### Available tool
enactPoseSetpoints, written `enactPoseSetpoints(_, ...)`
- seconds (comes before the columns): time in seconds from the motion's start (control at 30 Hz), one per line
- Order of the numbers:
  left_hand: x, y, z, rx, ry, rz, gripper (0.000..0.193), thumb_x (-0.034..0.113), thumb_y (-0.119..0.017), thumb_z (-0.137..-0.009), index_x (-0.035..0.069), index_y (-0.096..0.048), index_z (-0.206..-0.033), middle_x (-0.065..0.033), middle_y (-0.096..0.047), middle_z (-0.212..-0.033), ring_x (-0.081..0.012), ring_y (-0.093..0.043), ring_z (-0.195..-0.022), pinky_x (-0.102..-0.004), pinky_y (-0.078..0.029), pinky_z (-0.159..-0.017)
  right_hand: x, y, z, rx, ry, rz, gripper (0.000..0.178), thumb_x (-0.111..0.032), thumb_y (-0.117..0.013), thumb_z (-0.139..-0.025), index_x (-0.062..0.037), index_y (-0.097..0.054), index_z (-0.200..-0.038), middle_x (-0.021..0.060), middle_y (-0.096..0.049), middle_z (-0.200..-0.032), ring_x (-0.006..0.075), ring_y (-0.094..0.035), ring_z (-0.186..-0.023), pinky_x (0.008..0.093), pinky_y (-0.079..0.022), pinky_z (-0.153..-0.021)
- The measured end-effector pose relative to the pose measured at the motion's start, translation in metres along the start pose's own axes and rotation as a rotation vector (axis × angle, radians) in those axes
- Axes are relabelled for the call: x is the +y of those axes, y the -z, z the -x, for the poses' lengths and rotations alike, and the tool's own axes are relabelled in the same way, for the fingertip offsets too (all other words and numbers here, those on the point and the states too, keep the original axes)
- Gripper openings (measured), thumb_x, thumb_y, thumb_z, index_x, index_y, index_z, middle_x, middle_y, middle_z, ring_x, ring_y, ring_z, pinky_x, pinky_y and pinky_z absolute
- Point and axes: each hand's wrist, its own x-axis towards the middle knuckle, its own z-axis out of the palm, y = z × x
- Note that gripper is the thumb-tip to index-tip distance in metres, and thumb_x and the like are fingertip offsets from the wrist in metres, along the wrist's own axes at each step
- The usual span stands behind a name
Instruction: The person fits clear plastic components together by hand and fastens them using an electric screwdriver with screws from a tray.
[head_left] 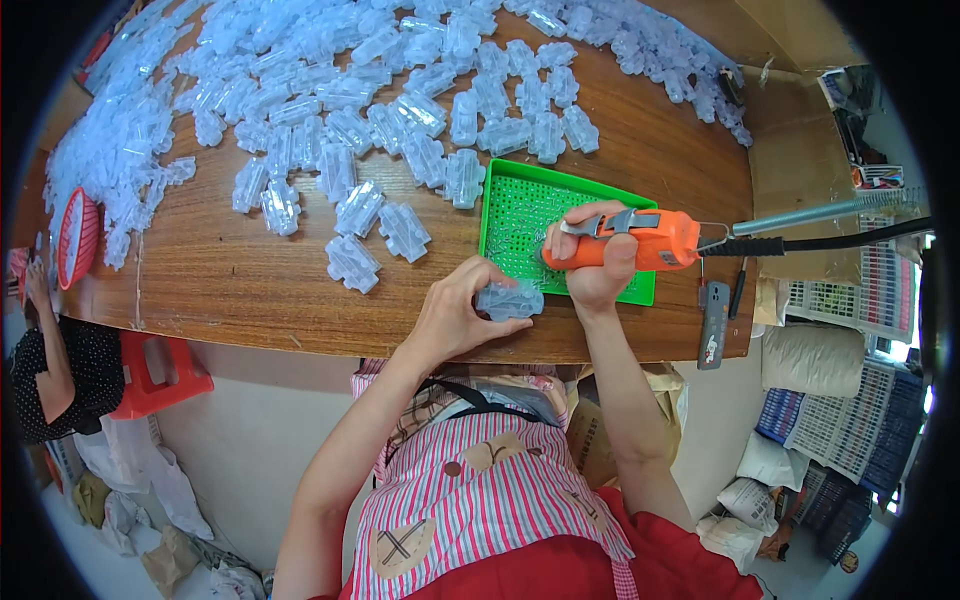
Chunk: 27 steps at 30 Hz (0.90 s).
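Note:
My left hand (pixel 452 312) grips a clear plastic housing (pixel 510 300) near the table's front edge, thumb on the near side and fingers on the far side. Wrapped round an orange electric screwdriver (pixel 660 240), my right hand (pixel 598 262) holds it tilted, its tip end pointing left over the tray. That green perforated tray (pixel 515 180) lies in front of me with many small screws scattered in it. The screwdriver's bit is hard to make out. Several similar clear housings (pixel 405 232) rest on the wood to the left of the tray.
Heaps of clear plastic parts (pixel 330 60) cover the back and left of the wooden table (pixel 230 290). A black cable and spring (pixel 830 230) run right from the screwdriver. A grey box cutter (pixel 713 325) lies at the right edge. Another person's arm (pixel 50 350) and a red basket (pixel 76 238) are far left.

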Motion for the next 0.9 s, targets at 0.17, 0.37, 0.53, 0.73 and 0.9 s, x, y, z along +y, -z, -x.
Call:
enactPoseSetpoints(0.17,-0.002,0.001,-0.001,-0.006,-0.004,-0.005,0.041,0.021,-0.087,-0.065,0.003,-0.062,-0.092,-0.0107,-0.063,-0.090,-0.0267,-0.065,-0.083,-0.0359,-0.053,-0.072,0.005,0.003,0.001,-0.002,0.003,-0.001,0.065,-0.067,-0.057,-0.085,-0.0027,-0.054,-0.094,0.0037,-0.050,-0.060,0.0152,-0.048,-0.051,0.0321,-0.041,-0.052)
enactPoseSetpoints(0.37,-0.002,0.001,-0.001,-0.006,-0.010,-0.013,0.041,0.021,-0.087,-0.064,0.002,-0.062,-0.091,-0.0110,-0.063,-0.090,-0.0268,-0.066,-0.082,-0.0361,-0.054,-0.072,0.006,0.002,0.001,-0.029,0.003,-0.019,0.065,-0.067,-0.057,-0.085,-0.0024,-0.054,-0.094,0.0043,-0.050,-0.061,0.0152,-0.049,-0.052,0.0321,-0.042,-0.051)
enactPoseSetpoints(0.53,0.000,0.001,-0.001,-0.007,-0.005,-0.007,0.041,0.020,-0.087,-0.064,0.003,-0.062,-0.091,-0.0110,-0.063,-0.090,-0.0269,-0.066,-0.083,-0.0365,-0.054,-0.072,0.005,0.004,0.002,-0.054,0.000,-0.007,0.066,-0.068,-0.057,-0.084,-0.0022,-0.054,-0.094,0.0044,-0.050,-0.061,0.0148,-0.049,-0.052,0.0321,-0.042,-0.051)
enactPoseSetpoints(0.73,-0.004,0.002,-0.001,-0.005,-0.008,-0.001,0.040,0.021,-0.087,-0.065,0.004,-0.063,-0.092,-0.0115,-0.063,-0.092,-0.0284,-0.066,-0.086,-0.0374,-0.053,-0.074,-0.047,-0.004,0.008,-0.199,0.064,-0.223,0.067,-0.063,-0.062,-0.084,0.0023,-0.058,-0.098,0.0078,-0.054,-0.066,0.0187,-0.055,-0.060,0.0345,-0.046,-0.058)
enactPoseSetpoints(0.9,-0.005,0.002,0.000,0.004,-0.016,0.013,0.040,0.021,-0.086,-0.065,0.004,-0.064,-0.093,-0.0116,-0.063,-0.093,-0.0297,-0.066,-0.088,-0.0372,-0.053,-0.073,-0.075,-0.027,0.023,-0.366,0.182,-0.203,0.066,-0.060,-0.065,-0.084,0.0030,-0.059,-0.102,0.0091,-0.056,-0.066,0.0207,-0.054,-0.059,0.0362,-0.046,-0.056)
